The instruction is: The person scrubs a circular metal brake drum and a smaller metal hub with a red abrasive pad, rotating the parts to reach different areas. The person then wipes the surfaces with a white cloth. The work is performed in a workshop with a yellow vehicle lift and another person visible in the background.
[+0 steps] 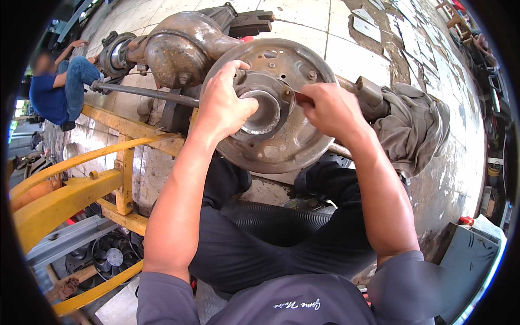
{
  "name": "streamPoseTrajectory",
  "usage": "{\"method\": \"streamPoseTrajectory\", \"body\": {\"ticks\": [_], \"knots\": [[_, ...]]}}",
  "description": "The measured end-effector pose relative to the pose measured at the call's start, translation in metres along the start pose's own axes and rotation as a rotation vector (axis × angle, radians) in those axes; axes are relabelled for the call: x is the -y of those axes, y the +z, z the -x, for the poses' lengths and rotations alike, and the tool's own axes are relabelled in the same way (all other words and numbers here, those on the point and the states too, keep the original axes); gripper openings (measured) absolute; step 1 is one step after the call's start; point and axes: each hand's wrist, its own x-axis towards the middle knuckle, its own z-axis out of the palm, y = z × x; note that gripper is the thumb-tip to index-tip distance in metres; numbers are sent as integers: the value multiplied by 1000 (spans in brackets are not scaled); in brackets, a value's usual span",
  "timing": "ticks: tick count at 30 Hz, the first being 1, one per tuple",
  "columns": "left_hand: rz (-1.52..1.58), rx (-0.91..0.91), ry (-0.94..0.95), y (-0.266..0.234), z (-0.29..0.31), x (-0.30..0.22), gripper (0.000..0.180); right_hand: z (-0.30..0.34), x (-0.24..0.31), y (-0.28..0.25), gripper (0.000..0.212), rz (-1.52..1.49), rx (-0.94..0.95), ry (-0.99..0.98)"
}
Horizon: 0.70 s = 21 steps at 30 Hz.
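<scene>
In front of me, above my knees, is a round, worn metal brake backing plate (292, 146) with holes and bolts. A raised metal ring (262, 122) surrounds its central opening. My left hand (222, 103) lies over the plate's left side, thumb apart from the fingers, the thumb touching the ring's edge and a fingertip reaching the upper part of the hub area. My right hand (333, 111) is closed at the right of the opening, pinching a small, flat reddish-brown piece (303, 98) beside a bolt. Its curled fingers hide most of that piece.
A rusty axle housing (181, 49) lies beyond the plate. A long metal rod (146, 92) extends left, toward a crouching person (57, 95) in blue. A yellow metal frame (76, 195) stands at my left, above a fan (114, 255). A grey-brown cloth (414, 124) drapes at right.
</scene>
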Motion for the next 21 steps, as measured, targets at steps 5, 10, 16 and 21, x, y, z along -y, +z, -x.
{"method": "streamPoseTrajectory", "body": {"ticks": [5,10,16,21], "knots": [[-29,3,-28,-2,0,1,60,-3,-3,4,17,-213,-191,-97],[-17,0,-39,0,1,4,60,-3,-12,13,17,-27,-145,-49],[62,19,-47,1,-4,9,62,-4,-1,11,17,-233,-234,-112],[-4,-19,-138,-6,1,12,67,-3,4,-13,26,-451,44,294]]}}
